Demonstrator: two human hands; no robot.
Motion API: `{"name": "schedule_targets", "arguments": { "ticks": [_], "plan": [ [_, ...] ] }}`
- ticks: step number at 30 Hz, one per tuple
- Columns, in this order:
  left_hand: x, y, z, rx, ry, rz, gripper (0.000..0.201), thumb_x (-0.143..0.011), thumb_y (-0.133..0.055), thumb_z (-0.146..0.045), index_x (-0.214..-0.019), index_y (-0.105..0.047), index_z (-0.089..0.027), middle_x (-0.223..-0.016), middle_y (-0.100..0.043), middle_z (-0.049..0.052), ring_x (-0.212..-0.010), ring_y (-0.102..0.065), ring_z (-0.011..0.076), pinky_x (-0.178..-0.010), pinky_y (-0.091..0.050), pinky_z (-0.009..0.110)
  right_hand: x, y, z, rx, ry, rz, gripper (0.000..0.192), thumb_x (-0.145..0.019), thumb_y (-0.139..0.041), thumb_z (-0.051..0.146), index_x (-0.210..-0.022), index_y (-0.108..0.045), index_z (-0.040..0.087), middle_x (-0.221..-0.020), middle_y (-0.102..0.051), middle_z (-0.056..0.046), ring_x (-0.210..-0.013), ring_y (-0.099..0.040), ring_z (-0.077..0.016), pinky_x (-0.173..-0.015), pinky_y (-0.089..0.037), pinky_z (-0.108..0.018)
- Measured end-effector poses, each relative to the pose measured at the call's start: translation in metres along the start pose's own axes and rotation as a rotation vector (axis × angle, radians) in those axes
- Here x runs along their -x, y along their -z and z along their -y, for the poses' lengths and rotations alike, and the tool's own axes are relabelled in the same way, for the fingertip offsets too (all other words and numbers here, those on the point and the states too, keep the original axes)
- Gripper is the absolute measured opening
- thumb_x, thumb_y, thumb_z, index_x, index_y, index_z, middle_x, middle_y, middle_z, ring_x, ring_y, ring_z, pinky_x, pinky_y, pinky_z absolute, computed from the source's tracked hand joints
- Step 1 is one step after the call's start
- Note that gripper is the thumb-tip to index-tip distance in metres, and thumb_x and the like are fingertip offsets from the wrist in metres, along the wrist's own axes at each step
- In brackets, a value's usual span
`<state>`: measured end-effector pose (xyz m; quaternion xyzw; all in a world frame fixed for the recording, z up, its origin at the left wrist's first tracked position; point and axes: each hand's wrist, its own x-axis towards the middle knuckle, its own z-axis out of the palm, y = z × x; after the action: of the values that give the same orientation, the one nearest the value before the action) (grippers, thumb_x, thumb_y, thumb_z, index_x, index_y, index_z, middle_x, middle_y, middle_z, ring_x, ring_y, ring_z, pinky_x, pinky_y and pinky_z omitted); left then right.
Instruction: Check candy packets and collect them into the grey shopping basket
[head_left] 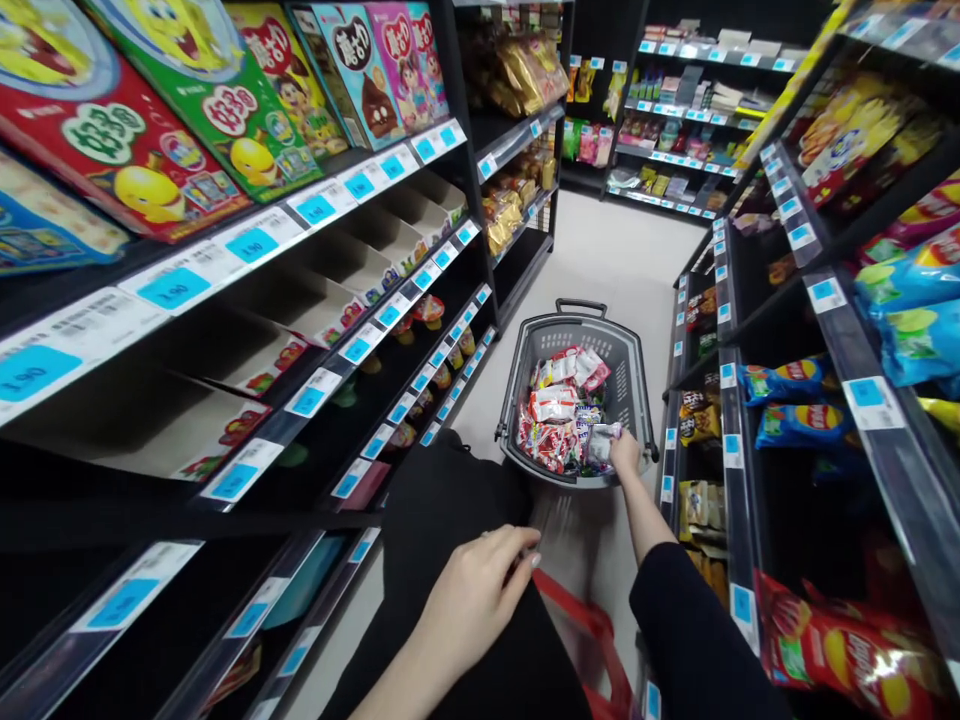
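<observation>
My right hand reaches down into the near right corner of a grey plastic shopping basket on the floor. Its fingers are closed on a small silver and purple snack packet. Several red, white and dark snack packets lie heaped in the basket beside it. Closer to me, my left hand hovers over or rests on my black clothing, fingers bent and together, with nothing visible in them. Its fingertips are partly hidden.
Left shelves hold boxed snacks, with open cartons below. Bagged chips fill shelves along the right. A red bar-like object is low between me and the right shelf. Stocked shelves stand beyond the aisle floor.
</observation>
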<state>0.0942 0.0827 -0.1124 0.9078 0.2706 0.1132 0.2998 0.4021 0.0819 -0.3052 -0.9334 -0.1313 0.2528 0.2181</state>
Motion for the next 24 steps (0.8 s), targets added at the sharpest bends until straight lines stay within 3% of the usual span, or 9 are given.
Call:
{"name": "schedule_targets", "arguments": {
  "ticks": [7, 11, 13, 16, 20, 22, 24],
  "plan": [
    [-0.008, -0.003, 0.003, -0.071, -0.058, -0.043, 0.017, -0.092, -0.049, -0.021, -0.103, -0.062, -0.022, -0.090, -0.076, 0.003, -0.078, -0.073, 0.0197, -0.067, -0.058, 0.028, -0.026, -0.027, 0.008, 0.093, 0.046, 0.080, 0.033, -0.091, -0.062, 0.032, -0.119, -0.057, 0.015, -0.119, -0.060, -0.010, -0.100, -0.063, -0.0221, -0.083, -0.054, -0.041],
    [-0.018, -0.001, 0.002, -0.073, -0.096, -0.038, 0.015, -0.093, -0.048, -0.021, -0.101, -0.061, -0.021, -0.086, -0.075, 0.003, -0.075, -0.073, 0.0186, -0.064, -0.056, 0.027, -0.002, -0.030, -0.008, 0.068, 0.183, 0.065, 0.033, -0.092, -0.059, 0.032, -0.122, -0.056, 0.017, -0.124, -0.058, -0.009, -0.105, -0.061, -0.0234, -0.088, -0.051, -0.045],
    [-0.020, 0.000, 0.003, -0.079, -0.113, -0.037, 0.015, -0.094, -0.048, -0.023, -0.101, -0.061, -0.020, -0.087, -0.075, 0.003, -0.075, -0.072, 0.0183, -0.067, -0.055, 0.027, 0.035, -0.029, -0.038, 0.052, 0.232, 0.079, 0.032, -0.092, -0.059, 0.031, -0.122, -0.056, 0.018, -0.125, -0.058, -0.008, -0.107, -0.060, -0.0235, -0.089, -0.051, -0.046],
    [-0.020, -0.002, 0.006, -0.114, -0.130, -0.024, 0.017, -0.094, -0.049, -0.028, -0.103, -0.061, -0.019, -0.090, -0.074, 0.004, -0.079, -0.072, 0.0193, -0.073, -0.053, 0.029, 0.117, -0.024, -0.107, 0.052, 0.172, 0.095, 0.025, -0.092, -0.059, 0.030, -0.115, -0.061, 0.018, -0.121, -0.061, -0.007, -0.106, -0.060, -0.0221, -0.090, -0.051, -0.045],
    [-0.018, -0.005, 0.007, -0.150, -0.097, 0.028, 0.022, -0.095, -0.047, -0.034, -0.101, -0.062, -0.020, -0.092, -0.074, 0.005, -0.076, -0.070, 0.0195, -0.071, -0.051, 0.030, 0.217, -0.009, -0.208, 0.099, -0.153, 0.036, 0.022, -0.093, -0.057, 0.029, -0.112, -0.061, 0.016, -0.113, -0.063, -0.006, -0.100, -0.063, -0.0204, -0.087, -0.052, -0.042],
    [-0.018, -0.005, 0.004, -0.168, -0.061, 0.040, 0.024, -0.095, -0.046, -0.037, -0.100, -0.063, -0.021, -0.092, -0.075, 0.004, -0.072, -0.070, 0.0193, -0.066, -0.051, 0.030, 0.241, -0.003, -0.251, 0.134, -0.335, 0.039, 0.024, -0.092, -0.059, 0.030, -0.113, -0.060, 0.017, -0.115, -0.063, -0.007, -0.099, -0.063, -0.0205, -0.085, -0.053, -0.042],
    [-0.019, -0.006, 0.000, -0.187, -0.029, 0.048, 0.027, -0.094, -0.046, -0.039, -0.099, -0.064, -0.021, -0.092, -0.075, 0.004, -0.070, -0.069, 0.0193, -0.060, -0.049, 0.029, 0.245, -0.001, -0.282, 0.155, -0.476, 0.055, 0.027, -0.091, -0.060, 0.030, -0.115, -0.059, 0.017, -0.118, -0.061, -0.009, -0.099, -0.063, -0.0210, -0.085, -0.053, -0.041]
  ]
}}
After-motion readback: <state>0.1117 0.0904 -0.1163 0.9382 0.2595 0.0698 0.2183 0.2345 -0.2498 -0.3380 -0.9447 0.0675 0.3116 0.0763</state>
